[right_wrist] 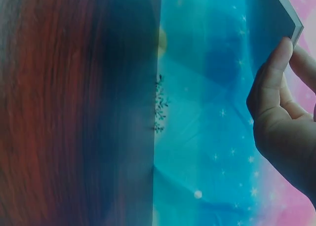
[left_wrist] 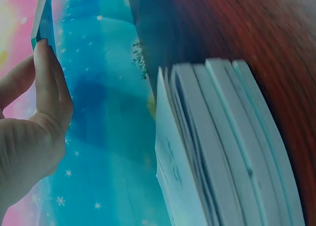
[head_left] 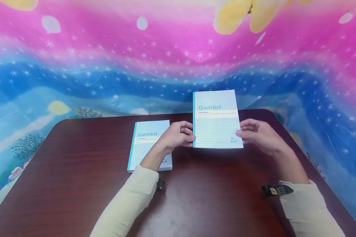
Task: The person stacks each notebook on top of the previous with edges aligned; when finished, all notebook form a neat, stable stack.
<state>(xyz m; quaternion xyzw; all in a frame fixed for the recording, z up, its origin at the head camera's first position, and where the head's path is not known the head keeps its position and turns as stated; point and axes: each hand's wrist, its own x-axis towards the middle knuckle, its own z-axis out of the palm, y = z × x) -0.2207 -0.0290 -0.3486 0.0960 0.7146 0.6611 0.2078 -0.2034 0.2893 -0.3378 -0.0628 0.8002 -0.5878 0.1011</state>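
A white notebook (head_left: 216, 128) with a teal spine and "Gambit" on its cover is held up above the table, cover facing me. My left hand (head_left: 178, 135) pinches its spine edge near the lower left corner. On the opposite side my right hand (head_left: 256, 135) pinches the edge near the lower right corner, thumb on the cover. Below and left of it, a stack of matching notebooks (head_left: 146, 128) lies on the table, partly hidden by my left hand and wrist. In the left wrist view the stack (left_wrist: 217, 137) shows several notebooks' page edges.
The dark brown wooden table (head_left: 77, 184) has rounded far corners. Behind it hangs a pink and blue cloth (head_left: 106, 59) with snowflakes, close to the table's far and side edges. Black straps (head_left: 277, 190) sit at my wrists.
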